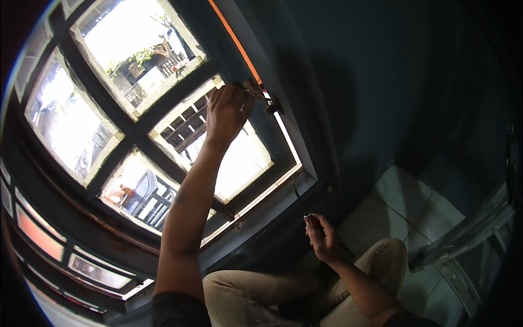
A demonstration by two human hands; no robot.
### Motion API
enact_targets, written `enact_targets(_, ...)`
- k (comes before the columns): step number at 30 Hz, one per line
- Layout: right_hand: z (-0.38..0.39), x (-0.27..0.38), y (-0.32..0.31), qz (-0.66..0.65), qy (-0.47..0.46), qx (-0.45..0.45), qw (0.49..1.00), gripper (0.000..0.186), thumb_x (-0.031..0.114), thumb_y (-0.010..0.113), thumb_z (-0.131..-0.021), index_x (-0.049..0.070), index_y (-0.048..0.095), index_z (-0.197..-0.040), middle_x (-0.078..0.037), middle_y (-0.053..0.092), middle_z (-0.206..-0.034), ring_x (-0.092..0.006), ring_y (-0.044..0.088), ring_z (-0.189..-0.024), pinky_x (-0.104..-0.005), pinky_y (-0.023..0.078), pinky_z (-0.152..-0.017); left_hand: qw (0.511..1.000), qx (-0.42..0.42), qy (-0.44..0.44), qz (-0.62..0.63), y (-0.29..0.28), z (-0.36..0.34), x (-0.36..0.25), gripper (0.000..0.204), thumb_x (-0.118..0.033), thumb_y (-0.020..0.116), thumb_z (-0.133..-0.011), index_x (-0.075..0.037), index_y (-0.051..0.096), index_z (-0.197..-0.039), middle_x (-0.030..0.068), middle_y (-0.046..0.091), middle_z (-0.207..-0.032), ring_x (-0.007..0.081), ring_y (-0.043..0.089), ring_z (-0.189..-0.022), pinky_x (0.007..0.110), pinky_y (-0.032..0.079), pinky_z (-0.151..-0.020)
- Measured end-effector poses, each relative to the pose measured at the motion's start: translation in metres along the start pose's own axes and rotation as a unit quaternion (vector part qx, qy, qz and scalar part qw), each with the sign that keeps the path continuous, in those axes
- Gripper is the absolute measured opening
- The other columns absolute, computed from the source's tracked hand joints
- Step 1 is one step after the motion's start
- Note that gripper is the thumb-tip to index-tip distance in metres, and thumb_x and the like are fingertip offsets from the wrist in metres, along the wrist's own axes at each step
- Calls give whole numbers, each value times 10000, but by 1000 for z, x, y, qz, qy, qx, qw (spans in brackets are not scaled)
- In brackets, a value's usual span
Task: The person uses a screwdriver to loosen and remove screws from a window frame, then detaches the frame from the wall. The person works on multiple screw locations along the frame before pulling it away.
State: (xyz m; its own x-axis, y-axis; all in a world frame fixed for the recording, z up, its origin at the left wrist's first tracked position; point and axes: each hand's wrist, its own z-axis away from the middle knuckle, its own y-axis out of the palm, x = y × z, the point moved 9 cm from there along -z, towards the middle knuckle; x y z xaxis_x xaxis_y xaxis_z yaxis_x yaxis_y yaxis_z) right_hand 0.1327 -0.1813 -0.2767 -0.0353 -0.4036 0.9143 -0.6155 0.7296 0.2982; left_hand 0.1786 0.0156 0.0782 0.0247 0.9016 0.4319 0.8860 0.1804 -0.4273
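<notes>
Screwdriver (306, 216) points up from the fingers (324, 224) of the right hand (327, 242).

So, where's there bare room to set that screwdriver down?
The pale floor tiles between the right knee and the dark wall look free. It's crowded along the window frame, with the left hand by a metal fitting.
</notes>
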Motion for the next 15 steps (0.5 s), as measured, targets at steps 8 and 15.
enact_targets(8,3,14,0,7,-62,-3,998,281,209,608,-1093,12,619,-1292,2,612,-896,-33,536,-693,-227,470,-590,999,23,-18,-16,3,7,3,148,-171,828,-878,-83,747,-965,67,668,-1019,281,669,-948,426,505,-898)
enact_targets(15,4,5,15,1,-63,30,998,299,218,608,-1098,15,596,-1317,-19,623,-900,-47,545,-694,-230,475,-594,999,18,-25,23,-13,15,6,358,-146,873,-853,-68,756,-1182,107,676,-1142,292,687,-1028,431,547,-961)
